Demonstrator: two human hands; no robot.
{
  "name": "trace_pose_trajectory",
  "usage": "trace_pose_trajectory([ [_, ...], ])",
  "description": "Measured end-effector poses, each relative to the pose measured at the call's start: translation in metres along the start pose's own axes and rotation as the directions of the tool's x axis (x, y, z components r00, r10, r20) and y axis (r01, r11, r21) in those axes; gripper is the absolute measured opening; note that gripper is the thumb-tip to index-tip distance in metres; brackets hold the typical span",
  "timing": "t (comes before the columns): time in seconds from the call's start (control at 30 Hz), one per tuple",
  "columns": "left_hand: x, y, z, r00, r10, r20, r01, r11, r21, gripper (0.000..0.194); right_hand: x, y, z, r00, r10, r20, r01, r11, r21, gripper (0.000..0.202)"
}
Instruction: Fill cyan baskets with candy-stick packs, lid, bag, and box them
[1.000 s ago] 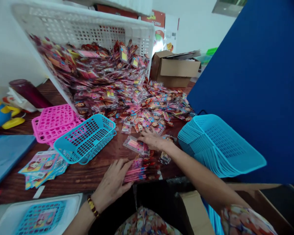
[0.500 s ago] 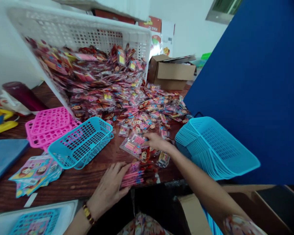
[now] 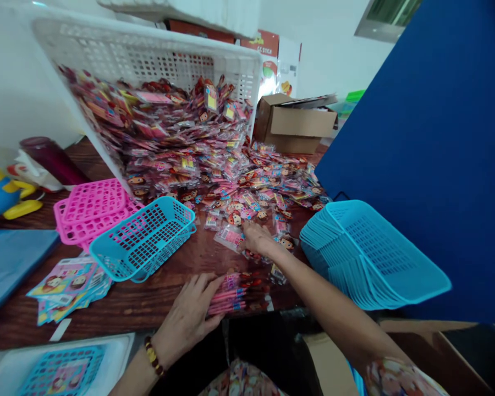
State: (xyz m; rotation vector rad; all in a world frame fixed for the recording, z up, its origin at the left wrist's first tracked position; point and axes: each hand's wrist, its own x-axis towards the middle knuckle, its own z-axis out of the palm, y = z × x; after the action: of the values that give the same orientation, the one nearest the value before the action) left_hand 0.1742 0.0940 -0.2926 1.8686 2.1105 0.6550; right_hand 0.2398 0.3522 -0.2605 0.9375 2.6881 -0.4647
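At the table's front edge my left hand (image 3: 192, 308) curls round the end of a row of small cartoon-printed plastic packets (image 3: 229, 294), pink edges up. My right hand (image 3: 256, 237) is farther forward, low over loose packets, its fingers bent together. The fingertips meet the edge of a clear packet with a pink insert (image 3: 230, 237); the pinch itself is partly hidden. Beneath my right forearm lies a barcoded packet (image 3: 278, 275). A large heap of similar packets (image 3: 247, 170) spills from the tipped white basket (image 3: 148, 38).
A blue basket (image 3: 144, 236) and pink baskets (image 3: 94, 203) sit left, near printed cards (image 3: 68, 286). On the right stand nested blue baskets (image 3: 367, 253) beside a blue panel (image 3: 421, 165). A cardboard box (image 3: 301, 129) is behind the heap.
The view has shifted slightly. My right hand has drawn back a little from the left-lying packets, and fewer packets show by its fingertips. My left hand stays on the row.
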Motion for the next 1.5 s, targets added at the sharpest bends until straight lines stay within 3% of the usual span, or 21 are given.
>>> trace_pose_trajectory([
  [0.17, 0.002, 0.004, -0.004, 1.000, 0.015, 0.003, -0.015, 1.000, -0.002, 0.063, -0.004, -0.003, -0.005, 0.998, -0.050, 0.023, 0.049, 0.998, 0.024, 0.050],
  [0.43, 0.003, 0.007, -0.007, 1.000, 0.011, 0.026, -0.011, 1.000, 0.028, 0.060, -0.045, -0.019, 0.005, 0.956, -0.292, 0.036, 0.282, 0.944, 0.172, 0.061],
  [0.57, 0.001, 0.004, -0.004, 1.000, 0.017, 0.011, -0.017, 0.999, 0.052, 0.065, -0.054, -0.018, 0.012, 0.899, -0.437, 0.023, 0.419, 0.875, 0.242, 0.025],
  [0.67, -0.001, 0.002, 0.000, 0.999, 0.027, -0.023, -0.026, 0.998, 0.059, 0.067, -0.057, -0.015, 0.013, 0.904, -0.423, -0.061, 0.427, 0.889, 0.168, 0.013],
  [0.8, -0.002, 0.005, 0.001, 0.996, 0.034, -0.077, -0.028, 0.997, 0.077, 0.055, -0.064, -0.012, 0.013, 0.885, -0.442, -0.144, 0.461, 0.875, 0.148, 0.012],
  [0.9, -0.001, 0.009, -0.004, 0.989, 0.021, -0.143, 0.001, 0.988, 0.152, 0.052, -0.071, -0.011, 0.014, 0.845, -0.524, -0.105, 0.534, 0.819, 0.209, 0.014],
  [1.0, 0.001, 0.010, -0.008, 0.991, 0.047, -0.125, -0.023, 0.983, 0.184, 0.049, -0.074, -0.008, 0.014, 0.814, -0.578, -0.063, 0.568, 0.766, 0.301, 0.020],
  [1.13, 0.005, 0.004, -0.009, 0.998, 0.043, -0.037, -0.039, 0.994, 0.103, 0.049, -0.052, 0.000, 0.010, 0.768, -0.640, 0.025, 0.549, 0.678, 0.488, 0.019],
  [1.2, 0.006, 0.002, -0.007, 1.000, 0.016, -0.012, -0.016, 0.998, 0.060, 0.048, -0.026, 0.003, 0.004, 0.831, -0.555, -0.048, 0.508, 0.720, 0.473, 0.025],
  [1.27, 0.007, 0.001, -0.005, 1.000, 0.018, -0.025, -0.017, 0.999, 0.046, 0.048, 0.003, 0.003, -0.001, 0.907, -0.352, -0.231, 0.413, 0.848, 0.332, 0.030],
  [1.37, 0.006, 0.000, -0.003, 0.999, 0.030, -0.045, -0.027, 0.998, 0.051, 0.054, 0.039, -0.001, 0.001, 0.912, -0.145, -0.383, 0.195, 0.976, 0.096, 0.051],
  [1.43, 0.005, 0.000, -0.001, 0.998, 0.031, -0.047, -0.029, 0.998, 0.049, 0.057, 0.048, -0.003, 0.012, 0.920, -0.162, -0.358, 0.169, 0.985, -0.009, 0.055],
  [1.5, 0.004, -0.001, 0.000, 0.998, 0.032, -0.054, -0.030, 0.999, 0.042, 0.057, 0.044, 0.002, 0.027, 0.909, -0.281, -0.307, 0.268, 0.960, -0.085, 0.048],
])
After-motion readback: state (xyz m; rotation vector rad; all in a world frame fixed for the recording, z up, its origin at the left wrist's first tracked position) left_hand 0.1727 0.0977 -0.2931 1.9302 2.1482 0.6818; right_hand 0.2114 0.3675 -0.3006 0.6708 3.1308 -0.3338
